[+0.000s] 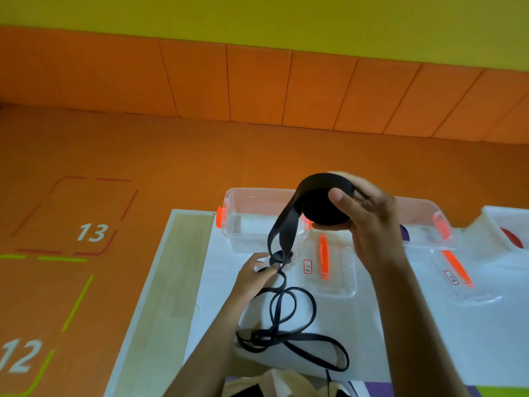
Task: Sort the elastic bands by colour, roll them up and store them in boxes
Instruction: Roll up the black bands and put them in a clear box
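My right hand [363, 222] holds a black roll of elastic band [319, 206] up above the table, thumb on its flat face and fingers round its rim. From the roll the loose black band [282, 233] hangs down to my left hand [256, 275], which pinches it where it twists. Below that the rest of the band [289, 319] lies in tangled loops on the white table [415, 325]. Behind the roll stands a clear box with orange clips [249, 216].
Two clear lids with orange handles [332, 267] [463, 279] lie flat on the table. A second clear box [423, 222] stands behind my right hand and a white box [503, 224] holding something red at the far right. The orange floor with numbered squares lies to the left.
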### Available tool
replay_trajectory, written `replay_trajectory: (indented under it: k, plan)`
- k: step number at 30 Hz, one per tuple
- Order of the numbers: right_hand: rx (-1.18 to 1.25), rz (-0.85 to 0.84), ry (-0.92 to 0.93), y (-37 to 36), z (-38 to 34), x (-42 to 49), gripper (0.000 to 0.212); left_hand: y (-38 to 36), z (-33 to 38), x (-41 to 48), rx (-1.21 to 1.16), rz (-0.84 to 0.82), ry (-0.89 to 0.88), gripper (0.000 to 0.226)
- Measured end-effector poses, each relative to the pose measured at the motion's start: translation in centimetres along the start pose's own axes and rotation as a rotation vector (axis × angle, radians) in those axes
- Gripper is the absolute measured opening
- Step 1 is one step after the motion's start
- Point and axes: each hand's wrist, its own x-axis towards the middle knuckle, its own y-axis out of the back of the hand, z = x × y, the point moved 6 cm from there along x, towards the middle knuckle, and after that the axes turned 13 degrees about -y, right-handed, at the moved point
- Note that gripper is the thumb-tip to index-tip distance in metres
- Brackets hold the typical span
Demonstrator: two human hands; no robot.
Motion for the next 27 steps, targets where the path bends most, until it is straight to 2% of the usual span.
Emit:
replay_trajectory:
  k: [2,5,9,13,17,21,24,27]
  plan:
    - [0.002,-0.010,-0.007,-0.2,0.1,0.0,0.037,-0.1,0.2,0.5,0.038,0.009,-0.062,0.043]
    - [0.025,-0.030,-0.023,-0.5,0.3,0.0,0.040,-0.5,0.4,0.6,0.063,-0.018,-0.211,0.020]
    - [0.033,-0.004,-0.045,-0.1,0.8,0.2,0.040,-1.0,0.4,0.1,0.047,-0.067,-0.249,0.007]
    - [0.015,0.070,-0.070,0.9,1.8,0.5,0.035,-0.7,-0.4,-0.9,0.168,-0.144,-0.138,0.027]
    - [0.023,0.163,-0.103,1.7,2.9,0.7,0.026,-1.0,-2.4,-1.9,0.087,-0.235,0.047,0.061]
    - [0.044,0.277,-0.137,3.0,3.7,1.2,0.023,-0.4,-3.6,-2.5,0.096,-0.316,0.031,0.087]
    - [0.035,0.329,-0.154,4.0,4.0,1.4,0.023,1.4,-4.6,-2.8,0.090,-0.269,0.011,0.084]
    - [0.041,0.366,-0.168,5.0,4.4,1.3,0.022,3.6,-5.1,-2.8,0.114,-0.167,-0.010,0.053]
